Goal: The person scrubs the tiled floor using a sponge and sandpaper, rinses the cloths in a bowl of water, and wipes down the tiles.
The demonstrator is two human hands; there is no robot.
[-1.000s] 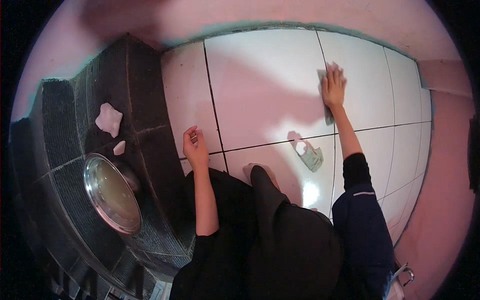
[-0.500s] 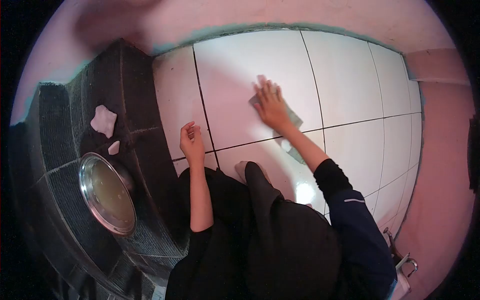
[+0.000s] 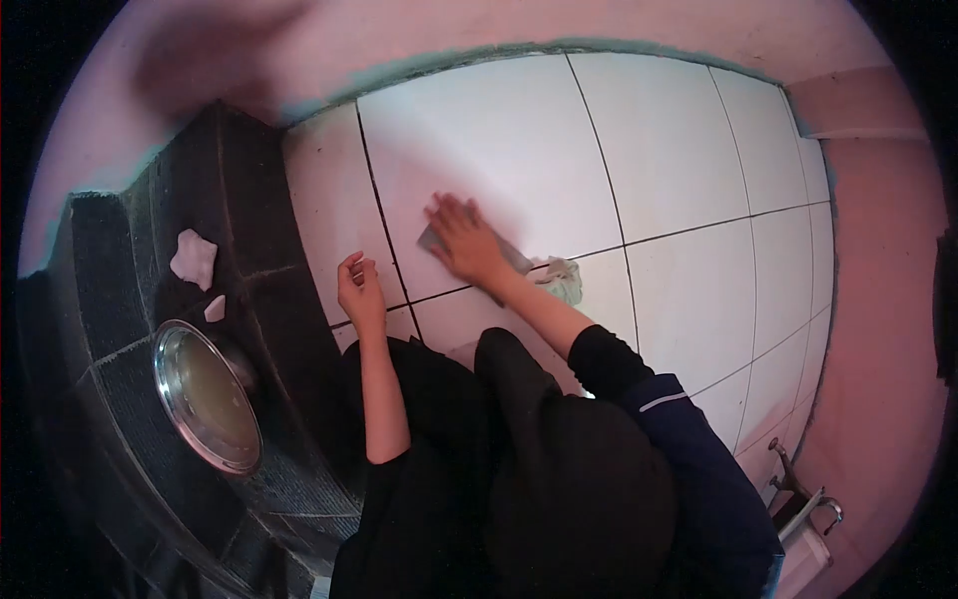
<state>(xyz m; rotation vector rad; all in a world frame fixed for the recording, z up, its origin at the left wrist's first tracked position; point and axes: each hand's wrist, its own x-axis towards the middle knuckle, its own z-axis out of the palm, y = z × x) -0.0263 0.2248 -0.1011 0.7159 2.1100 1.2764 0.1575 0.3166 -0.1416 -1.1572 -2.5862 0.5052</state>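
My right hand point(image 3: 466, 240) lies flat with spread fingers on a grey cloth point(image 3: 516, 259), pressing it against the white tiled floor point(image 3: 499, 130). Most of the cloth is under the palm and fingers, which are slightly blurred. A crumpled pale green piece point(image 3: 566, 281), apparently fabric, lies beside my right wrist; I cannot tell whether it joins the grey cloth. My left hand point(image 3: 361, 293) hovers over the tiles to the left, fingers loosely bent and nothing in them.
Dark stone steps point(image 3: 244, 230) run along the left. On them stand a round metal basin point(image 3: 215, 399) of cloudy liquid, a pale star-shaped piece point(image 3: 195, 260) and a smaller pale piece point(image 3: 216, 308). Pink walls point(image 3: 878, 299) border the floor; a metal tap point(image 3: 828, 509) is at lower right.
My right hand has slid the grey cloth leftward and slightly nearer across the tiles. The pale green piece now shows beside the wrist. My left hand stays raised, and the view has shifted slightly.
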